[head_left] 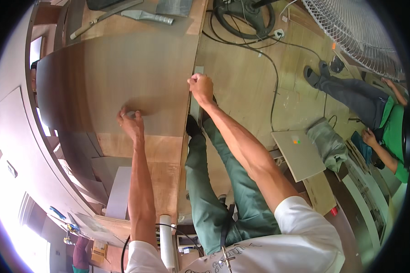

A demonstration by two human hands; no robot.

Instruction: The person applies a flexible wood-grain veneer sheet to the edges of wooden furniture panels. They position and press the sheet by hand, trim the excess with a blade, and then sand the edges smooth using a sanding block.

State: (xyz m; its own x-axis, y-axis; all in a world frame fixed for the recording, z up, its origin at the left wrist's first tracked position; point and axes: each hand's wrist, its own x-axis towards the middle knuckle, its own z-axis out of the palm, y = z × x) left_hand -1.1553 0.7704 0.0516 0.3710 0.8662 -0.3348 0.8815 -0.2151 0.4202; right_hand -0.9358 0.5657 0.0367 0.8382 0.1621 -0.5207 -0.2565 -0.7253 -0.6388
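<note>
A large grey-brown sheet (109, 68) lies on the wooden workbench (157, 175), its right edge close to the bench edge. My left hand (131, 123) is over the near part of the sheet, thumb and fingers bent but apart, nothing visible between them. At the bench's right edge my right hand (201, 88) is closed, fingertips pressed together by the sheet's edge. Whatever those fingers may hold is hidden. A pale narrow strip (195, 109) shows just below this hand; I cannot tell whether the two touch.
A wide-bladed scraper (152, 17) and a long wooden-handled tool (84, 29) lie at the bench's far end. On the right are cables (274, 75) on the floor, a fan (351, 34), a square board (298, 154), and a seated person in green (394, 136).
</note>
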